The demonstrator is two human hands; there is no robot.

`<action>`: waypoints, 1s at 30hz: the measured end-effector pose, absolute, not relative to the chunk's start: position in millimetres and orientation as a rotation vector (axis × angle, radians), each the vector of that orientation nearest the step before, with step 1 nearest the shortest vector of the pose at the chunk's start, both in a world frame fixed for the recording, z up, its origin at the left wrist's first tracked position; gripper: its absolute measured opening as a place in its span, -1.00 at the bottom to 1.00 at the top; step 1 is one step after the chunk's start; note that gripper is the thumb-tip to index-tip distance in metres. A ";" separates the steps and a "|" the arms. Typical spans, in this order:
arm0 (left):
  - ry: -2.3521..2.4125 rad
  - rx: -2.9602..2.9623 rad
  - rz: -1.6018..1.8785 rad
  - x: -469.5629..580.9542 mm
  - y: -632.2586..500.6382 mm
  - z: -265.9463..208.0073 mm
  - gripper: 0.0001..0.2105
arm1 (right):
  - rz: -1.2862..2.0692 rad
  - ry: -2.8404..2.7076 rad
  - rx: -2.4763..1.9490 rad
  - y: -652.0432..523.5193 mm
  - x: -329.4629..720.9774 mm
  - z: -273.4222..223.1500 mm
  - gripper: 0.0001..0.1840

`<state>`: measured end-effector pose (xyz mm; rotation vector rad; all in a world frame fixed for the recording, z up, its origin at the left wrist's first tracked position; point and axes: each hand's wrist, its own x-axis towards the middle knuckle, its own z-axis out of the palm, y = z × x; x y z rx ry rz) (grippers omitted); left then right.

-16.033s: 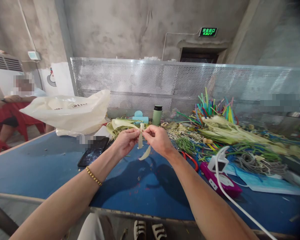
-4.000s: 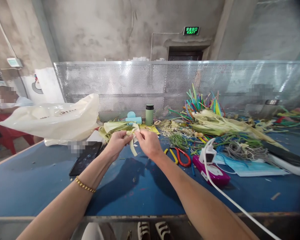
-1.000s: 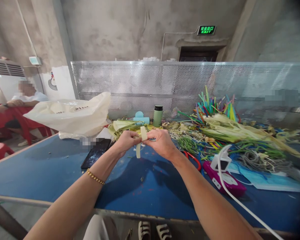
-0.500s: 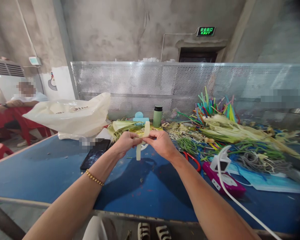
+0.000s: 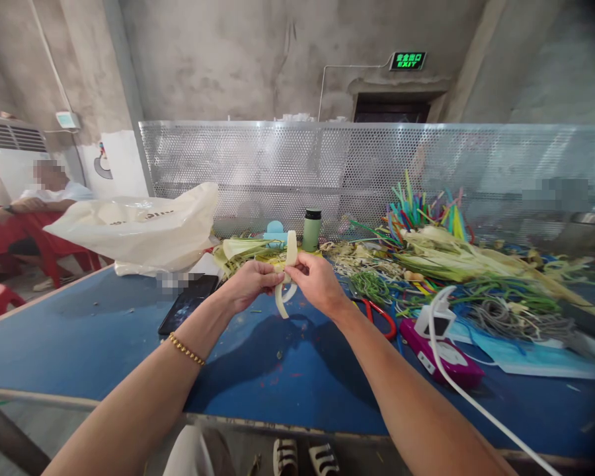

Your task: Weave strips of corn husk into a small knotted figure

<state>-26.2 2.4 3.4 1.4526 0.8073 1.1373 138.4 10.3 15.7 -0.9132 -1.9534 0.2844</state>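
A pale yellow-green strip (image 5: 291, 247), which looks like corn husk, is held between my two hands above the blue table (image 5: 258, 377). One end stands up between the hands and the other hangs below them, curving to the right. My left hand (image 5: 252, 284) pinches it from the left, thumb and fingers pressed together. From the right, my right hand (image 5: 317, 281) pinches the same piece, fingertips close to the left ones. The exact crossing of the strip is hidden by my fingers. Behind the hanging end lies a white ring, perhaps a tape roll (image 5: 288, 291).
Left are a phone (image 5: 188, 307) and a white plastic bag (image 5: 143, 228). Red-handled scissors (image 5: 381, 320), a purple power strip (image 5: 441, 357) with a white cable and a husk pile (image 5: 446, 254) lie right. A green bottle (image 5: 312, 229) stands behind. A person sits far left.
The strip's lower end has swung from hanging straight to curving rightward, and its upper end stands slightly higher. Both hands keep their pinch in nearly the same place.
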 end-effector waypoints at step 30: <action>0.890 1.443 1.158 -26.6 2.3 7.4 -0.88 | 0.055 -2.158 -0.897 21.9 146.4 11.0 -0.77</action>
